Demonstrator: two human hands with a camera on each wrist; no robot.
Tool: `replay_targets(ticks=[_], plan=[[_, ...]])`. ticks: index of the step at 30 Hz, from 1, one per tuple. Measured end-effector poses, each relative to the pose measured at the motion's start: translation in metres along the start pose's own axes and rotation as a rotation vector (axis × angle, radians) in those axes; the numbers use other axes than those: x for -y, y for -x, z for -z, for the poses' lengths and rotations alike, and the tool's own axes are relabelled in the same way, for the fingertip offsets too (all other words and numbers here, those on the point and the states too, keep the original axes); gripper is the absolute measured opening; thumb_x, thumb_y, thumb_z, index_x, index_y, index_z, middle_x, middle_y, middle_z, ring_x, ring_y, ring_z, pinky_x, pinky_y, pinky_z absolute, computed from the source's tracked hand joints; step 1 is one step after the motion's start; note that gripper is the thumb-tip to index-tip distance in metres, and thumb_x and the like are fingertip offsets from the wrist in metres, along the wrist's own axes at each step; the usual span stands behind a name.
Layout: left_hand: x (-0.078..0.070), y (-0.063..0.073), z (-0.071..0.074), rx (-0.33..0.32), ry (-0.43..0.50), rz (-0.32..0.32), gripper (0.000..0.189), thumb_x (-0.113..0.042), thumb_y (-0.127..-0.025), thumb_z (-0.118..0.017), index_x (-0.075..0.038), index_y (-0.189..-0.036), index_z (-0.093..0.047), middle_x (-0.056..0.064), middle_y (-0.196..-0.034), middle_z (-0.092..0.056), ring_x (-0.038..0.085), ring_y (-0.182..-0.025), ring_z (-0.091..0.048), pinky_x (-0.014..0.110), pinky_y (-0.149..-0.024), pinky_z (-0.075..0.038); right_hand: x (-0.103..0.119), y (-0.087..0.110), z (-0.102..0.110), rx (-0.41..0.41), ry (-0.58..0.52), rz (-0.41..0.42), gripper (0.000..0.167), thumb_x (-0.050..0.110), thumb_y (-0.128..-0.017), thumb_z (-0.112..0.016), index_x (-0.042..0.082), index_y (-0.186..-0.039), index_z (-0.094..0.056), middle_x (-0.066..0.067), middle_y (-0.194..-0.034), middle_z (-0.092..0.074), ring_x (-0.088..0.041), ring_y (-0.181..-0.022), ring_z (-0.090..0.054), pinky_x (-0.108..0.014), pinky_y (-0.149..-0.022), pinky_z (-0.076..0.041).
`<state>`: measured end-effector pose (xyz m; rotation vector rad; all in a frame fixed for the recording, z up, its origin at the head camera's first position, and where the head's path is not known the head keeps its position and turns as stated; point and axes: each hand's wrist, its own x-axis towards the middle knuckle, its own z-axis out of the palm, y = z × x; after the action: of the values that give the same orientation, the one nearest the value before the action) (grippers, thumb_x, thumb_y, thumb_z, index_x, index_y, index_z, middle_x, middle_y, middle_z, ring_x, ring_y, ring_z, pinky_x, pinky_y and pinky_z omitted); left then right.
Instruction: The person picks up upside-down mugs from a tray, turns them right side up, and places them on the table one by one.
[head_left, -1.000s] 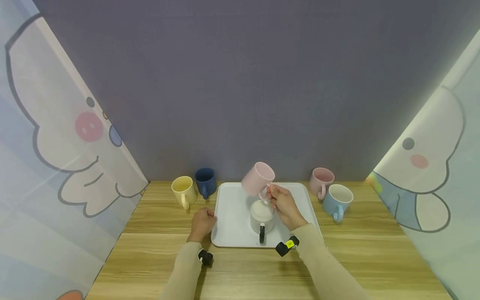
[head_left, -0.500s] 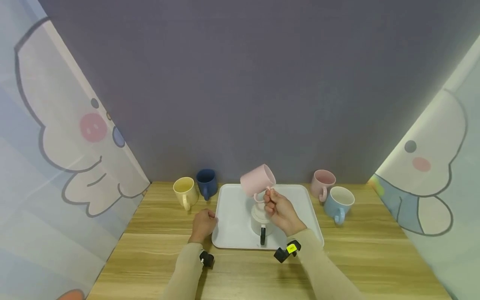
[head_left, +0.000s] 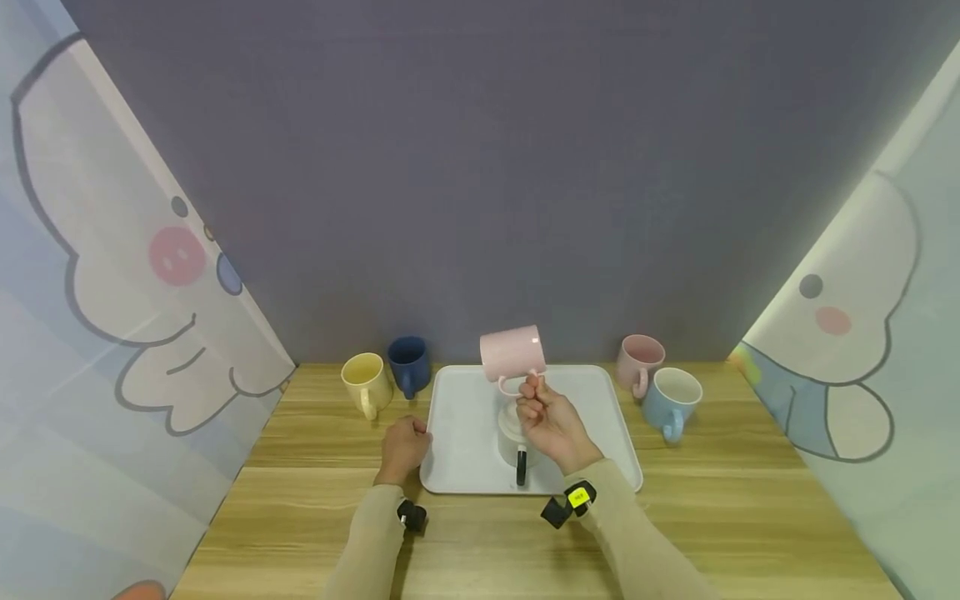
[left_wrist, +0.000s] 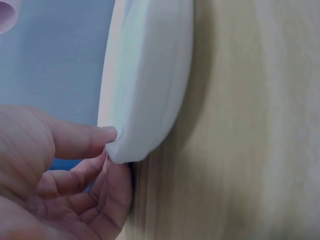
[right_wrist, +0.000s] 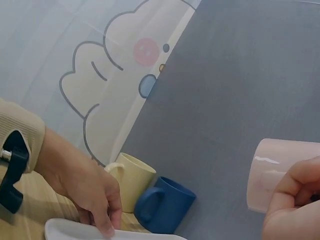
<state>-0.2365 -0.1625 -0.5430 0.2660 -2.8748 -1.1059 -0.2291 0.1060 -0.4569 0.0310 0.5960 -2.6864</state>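
A pale pink mug (head_left: pixel 512 353) lies on its side in the air over the back of the white tray (head_left: pixel 461 467). My right hand (head_left: pixel 557 427) grips it by the handle, its mouth turned to the right. Below, on the tray, stands a white lidded pot (head_left: pixel 510 437) with a black handle pointing toward me, partly covered by that hand. With thumb and finger, my left hand (head_left: pixel 405 446) pinches the tray's left rim, as the left wrist view shows at the white edge (left_wrist: pixel 135 125).
Left of the tray stand a yellow mug (head_left: pixel 367 383) and a dark blue mug (head_left: pixel 409 365). On the right are another pink mug (head_left: pixel 640 363) and a light blue mug (head_left: pixel 671 402). A grey wall (head_left: pixel 480 208) rises behind the wooden table (head_left: pixel 300 533).
The pink mug has tipped from slanted to nearly horizontal as my right hand turned, and that hand now covers more of the pot. My left hand keeps its place on the tray.
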Motion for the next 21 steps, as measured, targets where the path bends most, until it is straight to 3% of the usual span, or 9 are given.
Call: replay_targets(ticks=[6,15,18,21], plan=[[-0.002,0.001,0.000,-0.034,0.014,0.011,0.009,-0.010,-0.085,-0.070,-0.003,-0.092,-0.070,0.013,-0.088,-0.072,0.028,-0.078,-0.065,0.040,-0.069,-0.051,-0.004,0.000,-0.002,0.028,-0.042,0.012,0.038,0.029,-0.110,-0.029,0.012,-0.087,-0.054,0.003,-0.074,-0.050,-0.002,-0.059,-0.034,-0.011,-0.056,-0.026],[-0.022,0.009,-0.004,-0.160,0.035,-0.076,0.014,-0.012,-0.086,-0.069,-0.002,-0.095,-0.073,0.012,-0.086,-0.070,0.029,-0.080,-0.065,0.041,-0.068,-0.050,-0.006,-0.001,-0.003,0.060,-0.135,0.012,0.034,0.028,-0.109,-0.031,0.011,-0.090,-0.053,0.002,-0.075,-0.050,-0.003,-0.058,-0.035,-0.012,-0.055,-0.028],[-0.037,0.009,-0.004,-0.150,0.165,-0.130,0.015,-0.014,-0.092,-0.068,-0.002,-0.098,-0.075,0.011,-0.090,-0.073,0.024,-0.082,-0.067,0.036,-0.072,-0.053,-0.007,0.000,-0.004,0.069,-0.134,0.008,0.034,0.027,-0.110,-0.029,0.011,-0.091,-0.052,0.002,-0.075,-0.050,-0.003,-0.059,-0.035,-0.012,-0.056,-0.026],[-0.055,0.011,-0.004,-0.041,0.423,-0.156,0.017,-0.012,-0.098,-0.064,0.001,-0.101,-0.074,0.014,-0.092,-0.074,0.020,-0.082,-0.067,0.030,-0.072,-0.054,-0.008,0.000,-0.005,0.074,-0.128,0.006,0.035,0.026,-0.111,-0.029,0.012,-0.090,-0.053,0.003,-0.075,-0.049,-0.003,-0.059,-0.033,-0.012,-0.057,-0.024]])
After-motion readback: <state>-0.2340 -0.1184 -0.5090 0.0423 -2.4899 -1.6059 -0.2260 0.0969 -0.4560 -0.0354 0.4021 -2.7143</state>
